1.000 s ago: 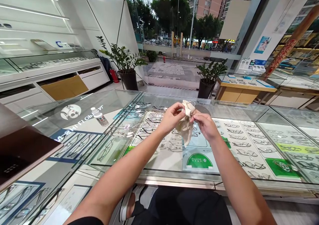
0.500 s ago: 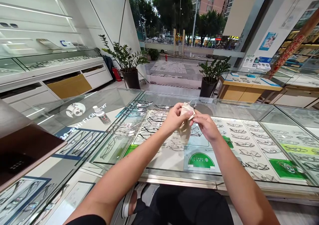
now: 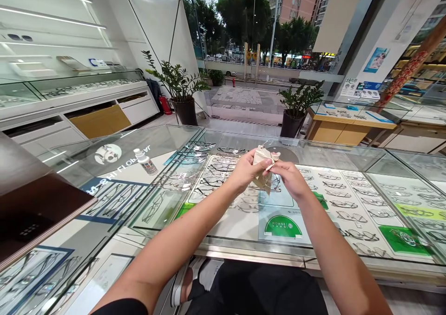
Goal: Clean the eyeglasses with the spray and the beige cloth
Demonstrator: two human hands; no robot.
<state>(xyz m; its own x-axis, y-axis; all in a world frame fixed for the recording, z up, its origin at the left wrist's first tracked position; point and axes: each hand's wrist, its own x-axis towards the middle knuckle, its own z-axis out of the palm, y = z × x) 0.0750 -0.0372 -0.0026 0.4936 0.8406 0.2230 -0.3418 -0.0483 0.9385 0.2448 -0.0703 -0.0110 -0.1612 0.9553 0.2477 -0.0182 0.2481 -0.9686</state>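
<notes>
A crumpled beige cloth point(image 3: 264, 156) is bunched between my two hands above the glass counter. My left hand point(image 3: 246, 168) is closed round it, thumb on top. The fingertips of my right hand point(image 3: 291, 178) pinch at its right side, close to my left thumb. A thin, shiny wire-like piece, seemingly part of a pair of glasses, pokes out above the cloth; the rest is covered by cloth and fingers. To the left, a small white spray bottle point(image 3: 145, 162) stands on the glass.
Under the counter's glass top point(image 3: 223, 235) lie rows of eyeglasses point(image 3: 339, 194) and a green sign point(image 3: 283, 226). A dark brown panel point(image 3: 38, 213) juts in at the left. Beyond the counter stand two potted plants point(image 3: 184, 110) and a low display cabinet point(image 3: 348, 124).
The cloth's long hanging tail has been drawn up and is shorter, with more cloth gathered between my hands. My hands stay nearly in place; the view has shifted slightly.
</notes>
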